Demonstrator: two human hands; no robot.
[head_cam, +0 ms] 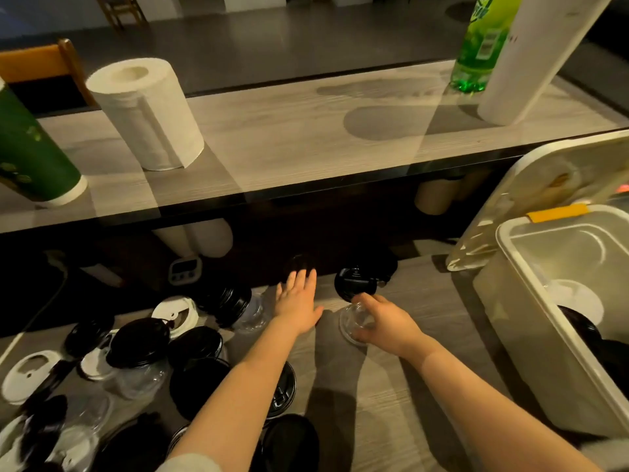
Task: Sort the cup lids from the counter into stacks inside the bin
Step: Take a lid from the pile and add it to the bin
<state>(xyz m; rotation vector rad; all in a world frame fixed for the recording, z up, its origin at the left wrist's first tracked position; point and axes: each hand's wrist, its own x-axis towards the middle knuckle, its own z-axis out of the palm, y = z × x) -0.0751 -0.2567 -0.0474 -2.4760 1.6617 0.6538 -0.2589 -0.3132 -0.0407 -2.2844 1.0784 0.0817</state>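
A heap of black, white and clear cup lids [143,345] covers the left of the wooden counter. My left hand [296,301] lies flat with straight fingers, its tips reaching a black lid [299,262] in the shadow under the shelf. My right hand [381,321] curls round a clear dome lid [352,321] that sits on the counter. A black lid [354,282] lies just beyond it. At the right stands the white plastic bin [517,291]; inside it I see a white lid [575,298] and black lids [578,327].
A raised shelf [289,141] crosses above the counter with a paper towel roll [149,110], a green cup stack [30,148], a green bottle [483,46] and a white roll [531,59]. The bin's lid [544,185] leans behind it. A small timer [183,269] sits under the shelf.
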